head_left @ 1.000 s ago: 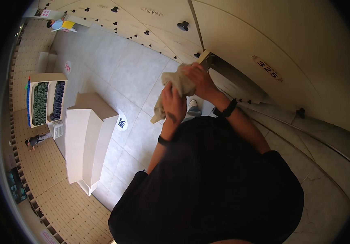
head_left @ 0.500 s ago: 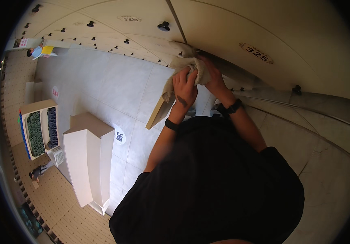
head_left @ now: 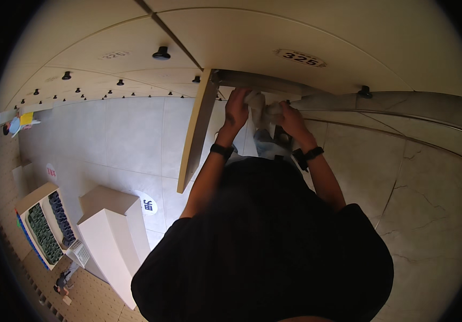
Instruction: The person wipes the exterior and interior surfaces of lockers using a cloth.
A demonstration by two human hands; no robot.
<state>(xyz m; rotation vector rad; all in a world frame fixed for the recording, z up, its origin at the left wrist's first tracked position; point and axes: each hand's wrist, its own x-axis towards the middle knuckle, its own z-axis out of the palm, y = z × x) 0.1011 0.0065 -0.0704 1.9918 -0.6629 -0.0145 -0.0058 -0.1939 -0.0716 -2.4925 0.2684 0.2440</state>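
Note:
A crumpled beige cloth point(head_left: 263, 111) is bunched between my hands in front of an opened locker. My left hand point(head_left: 236, 111) is closed at the left side of the cloth, its fingertips partly in shadow. My right hand point(head_left: 292, 122) grips the cloth's other side with curled fingers. The opened locker door point(head_left: 197, 134) stands out edge-on, left of my left hand. Just beyond the hands lies the dark locker opening point(head_left: 263, 80); its contents are hidden.
Locker fronts point(head_left: 301, 32) with black knobs point(head_left: 161, 53) line the far side. A pale stepped bench point(head_left: 110, 241) stands on the tiled floor at lower left. Beside it is a rack of slippers point(head_left: 48, 222). Two people point(head_left: 62, 284) are in the distance at left.
The cloth, earlier bundled thickly and draped over the door, now hangs smaller between my hands, which are further apart. The view has shifted, showing the open door and compartment more plainly.

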